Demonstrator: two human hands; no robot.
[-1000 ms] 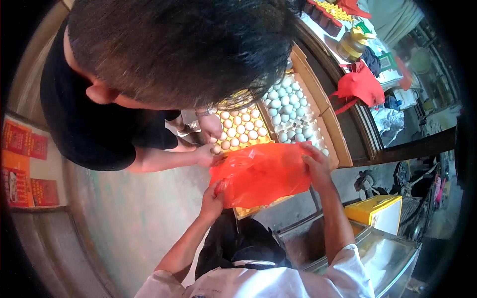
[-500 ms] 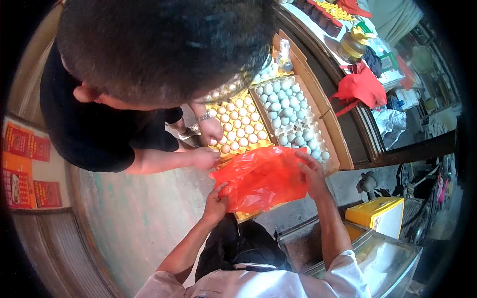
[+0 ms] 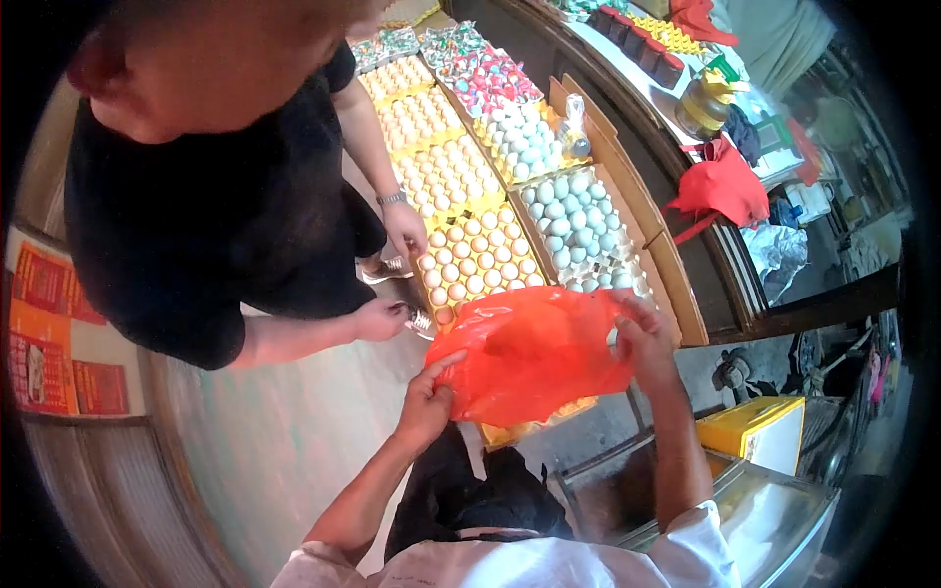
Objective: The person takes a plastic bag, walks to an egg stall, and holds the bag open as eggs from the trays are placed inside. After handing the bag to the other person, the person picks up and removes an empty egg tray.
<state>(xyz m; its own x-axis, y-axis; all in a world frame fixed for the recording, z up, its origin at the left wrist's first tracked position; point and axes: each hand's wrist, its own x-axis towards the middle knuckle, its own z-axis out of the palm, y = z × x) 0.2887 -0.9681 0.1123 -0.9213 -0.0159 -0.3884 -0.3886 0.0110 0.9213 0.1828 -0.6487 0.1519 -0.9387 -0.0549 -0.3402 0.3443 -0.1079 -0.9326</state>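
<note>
Now part of the egg display is being hidden: the nearest rows of eggs (image 3: 469,266) are covered by the red plastic bag (image 3: 534,367), and the other person's head (image 3: 216,59) is cut off at the far edge. Between both hands the bag is stretched, its left edge clamped by the left hand (image 3: 428,402), its right edge by the right hand (image 3: 645,333), some fingertips obscured. Its long axis is laid left to right, right end slightly farther; the mouth's direction cannot be told.
</note>
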